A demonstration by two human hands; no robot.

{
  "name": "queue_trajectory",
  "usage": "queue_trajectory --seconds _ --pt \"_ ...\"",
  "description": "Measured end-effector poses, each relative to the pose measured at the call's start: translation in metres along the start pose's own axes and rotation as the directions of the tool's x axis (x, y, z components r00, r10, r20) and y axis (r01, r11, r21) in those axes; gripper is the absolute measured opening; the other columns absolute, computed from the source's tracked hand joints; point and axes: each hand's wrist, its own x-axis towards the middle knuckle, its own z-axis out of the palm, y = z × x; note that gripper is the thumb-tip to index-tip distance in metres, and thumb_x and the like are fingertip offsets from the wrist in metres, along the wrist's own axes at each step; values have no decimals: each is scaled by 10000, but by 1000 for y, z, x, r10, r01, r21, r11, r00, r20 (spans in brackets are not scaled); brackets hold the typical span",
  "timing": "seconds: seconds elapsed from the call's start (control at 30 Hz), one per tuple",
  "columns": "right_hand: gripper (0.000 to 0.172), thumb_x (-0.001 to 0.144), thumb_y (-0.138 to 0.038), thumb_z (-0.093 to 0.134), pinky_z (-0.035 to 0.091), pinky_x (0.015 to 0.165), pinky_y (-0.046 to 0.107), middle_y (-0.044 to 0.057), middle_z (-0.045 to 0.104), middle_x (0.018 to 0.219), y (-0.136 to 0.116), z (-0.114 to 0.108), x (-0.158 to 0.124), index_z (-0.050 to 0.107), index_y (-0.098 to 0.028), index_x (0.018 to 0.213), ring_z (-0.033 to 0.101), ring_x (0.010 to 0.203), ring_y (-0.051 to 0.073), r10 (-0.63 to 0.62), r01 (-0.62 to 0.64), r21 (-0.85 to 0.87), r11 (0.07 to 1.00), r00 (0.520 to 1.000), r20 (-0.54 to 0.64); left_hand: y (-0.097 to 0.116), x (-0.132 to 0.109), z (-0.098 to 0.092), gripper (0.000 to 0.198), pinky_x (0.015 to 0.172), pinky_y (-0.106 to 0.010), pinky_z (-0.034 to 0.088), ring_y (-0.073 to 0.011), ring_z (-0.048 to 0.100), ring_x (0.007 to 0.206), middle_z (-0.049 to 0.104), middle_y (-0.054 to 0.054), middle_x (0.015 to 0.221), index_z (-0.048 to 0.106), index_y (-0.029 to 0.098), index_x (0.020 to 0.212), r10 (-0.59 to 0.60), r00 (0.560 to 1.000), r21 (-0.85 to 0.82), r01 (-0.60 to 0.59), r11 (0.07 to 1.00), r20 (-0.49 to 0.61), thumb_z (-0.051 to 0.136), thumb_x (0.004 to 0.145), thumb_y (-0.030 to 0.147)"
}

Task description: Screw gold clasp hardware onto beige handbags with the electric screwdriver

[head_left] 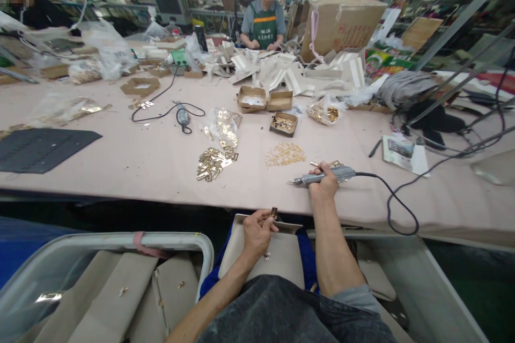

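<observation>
My left hand (256,231) is closed in a pinch on a small gold metal fitting (274,212), held over a beige bag panel (277,257) that lies on my lap. My right hand (324,182) is wrapped round a grey corded electric screwdriver (322,176) resting on the pink table (120,161) near its front edge, tip pointing left. A pile of gold fittings (213,163) and a scatter of small gold screws (285,154) lie on the table just beyond my hands.
Small cardboard boxes (263,99), bags of hardware (325,111) and a second corded tool (183,117) lie further back. A dark grey mat (40,149) is at left. Beige panels fill bins (120,289) beside my knees. Another person (264,16) works across the table.
</observation>
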Motion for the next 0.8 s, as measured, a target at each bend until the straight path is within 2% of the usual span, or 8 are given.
queue_trajectory --seconds 0.33,0.47,0.57,0.8 --pt "466 675 -200 896 521 529 177 -82 553 763 8 0 3 478 -183 881 505 515 61 -30 30 3 1000 1000 5 1 2 1 263 478 -208 498 -170 663 531 728 -108 750 711 82 981 -8 1000 -20 8 1000 3 677 836 298" --pt "492 638 -188 909 514 523 170 -78 557 761 10 -1 5 487 -175 892 501 522 60 -30 30 7 1000 1000 3 3 2 1 282 471 -205 492 -169 658 521 726 -113 746 715 76 971 -8 1000 -32 7 999 -3 688 831 319" --pt "472 663 -191 897 513 518 168 -73 561 768 10 -1 6 485 -178 895 495 520 59 -39 39 5 999 999 -10 3 2 1 296 474 -205 496 -173 662 521 721 -107 723 720 80 966 -12 1000 -35 12 999 -2 702 828 342" --pt "408 745 -203 868 529 504 177 -61 550 756 12 2 8 477 -191 861 500 505 70 -49 47 -28 998 997 -57 -1 2 -1 293 481 -211 511 -178 684 543 746 -136 859 733 89 1004 15 1000 -5 -15 1000 6 682 844 329"
